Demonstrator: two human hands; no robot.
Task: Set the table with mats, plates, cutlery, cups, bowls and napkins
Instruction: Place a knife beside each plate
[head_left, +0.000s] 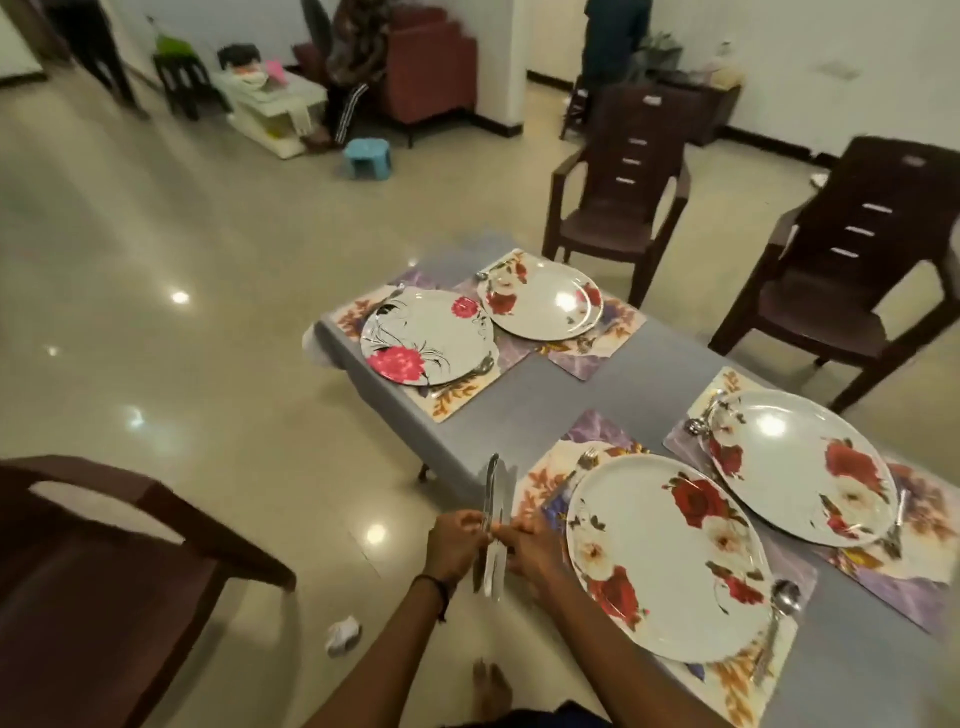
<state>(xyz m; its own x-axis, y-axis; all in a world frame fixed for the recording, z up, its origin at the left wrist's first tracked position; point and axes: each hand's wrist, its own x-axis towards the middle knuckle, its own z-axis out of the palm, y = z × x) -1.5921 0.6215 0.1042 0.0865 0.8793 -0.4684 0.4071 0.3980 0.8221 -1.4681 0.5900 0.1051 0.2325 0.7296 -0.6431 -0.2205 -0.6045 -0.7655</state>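
A glossy cream tiled floor (208, 291) mirrors ceiling lights. Dark brown plastic chairs (618, 208) stand about. White walls (779, 47) rise behind a red sofa (431, 73).

Just one head cam, wide-angle, looking forward and down from the near end of the table (597, 395), hands close below.

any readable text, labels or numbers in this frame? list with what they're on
None readable.
Chair back has a small pale sticker, too blurred to read.
Second chair has one too, also blurred.
Plates and mats carry flower prints only, no lettering.
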